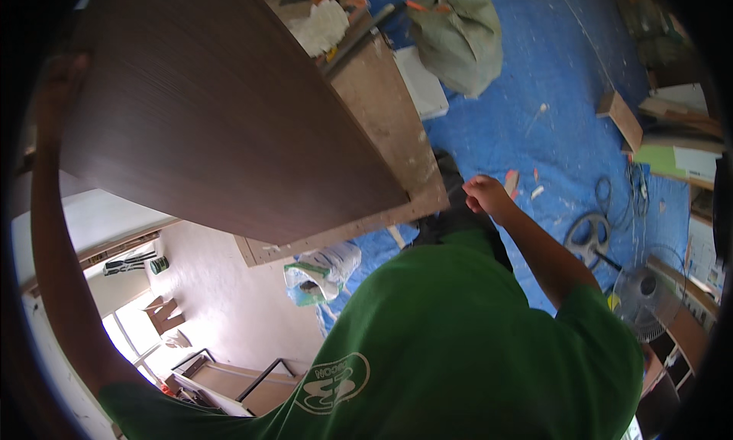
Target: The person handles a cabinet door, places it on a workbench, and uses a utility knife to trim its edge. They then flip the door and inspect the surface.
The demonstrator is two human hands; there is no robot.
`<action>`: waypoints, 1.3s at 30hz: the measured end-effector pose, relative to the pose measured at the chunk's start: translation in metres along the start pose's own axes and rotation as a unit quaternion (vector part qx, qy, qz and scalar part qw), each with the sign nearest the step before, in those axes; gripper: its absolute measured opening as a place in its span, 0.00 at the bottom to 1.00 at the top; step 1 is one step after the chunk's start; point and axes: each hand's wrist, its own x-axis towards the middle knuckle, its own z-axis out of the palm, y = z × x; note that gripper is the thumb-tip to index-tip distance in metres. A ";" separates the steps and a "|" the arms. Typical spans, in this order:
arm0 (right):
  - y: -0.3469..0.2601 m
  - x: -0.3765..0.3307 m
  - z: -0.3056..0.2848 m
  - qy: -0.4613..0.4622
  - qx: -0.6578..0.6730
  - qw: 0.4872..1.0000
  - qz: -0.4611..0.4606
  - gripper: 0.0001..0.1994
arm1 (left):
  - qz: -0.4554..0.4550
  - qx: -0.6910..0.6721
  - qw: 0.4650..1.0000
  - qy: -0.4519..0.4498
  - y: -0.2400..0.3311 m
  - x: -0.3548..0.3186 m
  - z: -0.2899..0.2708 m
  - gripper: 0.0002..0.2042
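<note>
The dark brown panel (221, 119) is on the wooden workbench (382, 96), toward three o'clock from the left hand (61, 89), at its edge; whether that hand grips, I cannot tell. The loosely curled right hand (486, 193) has it between nine and ten o'clock.

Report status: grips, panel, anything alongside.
Left grip at left edge of dark brown panel. Right grip curled, off panel. Panel on worktable; crumpled white bundle near its right edge.

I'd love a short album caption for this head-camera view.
Left hand at the edge of a dark brown panel, right hand loosely curled away from it, blue sheeting on the floor.
</note>
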 end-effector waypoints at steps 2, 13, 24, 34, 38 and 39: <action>-0.011 0.004 -0.013 0.057 -0.015 0.998 0.000 0.06 | -0.048 -0.106 0.988 -0.098 0.015 -0.005 -0.013 0.38; -0.203 0.182 -0.030 0.051 -0.221 0.907 -0.353 0.09 | -0.101 -0.345 0.931 0.054 0.048 -0.060 -0.031 0.46; -0.409 0.337 0.064 0.065 -0.318 0.810 -0.489 0.09 | -0.192 -0.373 0.905 0.065 0.061 -0.097 -0.064 0.23; -0.439 0.408 0.087 0.102 -0.460 0.832 -0.292 0.28 | -0.137 -0.328 0.931 0.079 0.065 -0.089 -0.063 0.22; -0.448 0.400 0.089 0.083 -0.513 0.819 -0.243 0.29 | -0.128 -0.345 0.925 0.089 0.072 -0.087 -0.063 0.20; -0.448 0.396 0.089 0.096 -0.512 0.815 -0.256 0.26 | -0.132 -0.344 0.926 0.088 0.074 -0.085 -0.063 0.18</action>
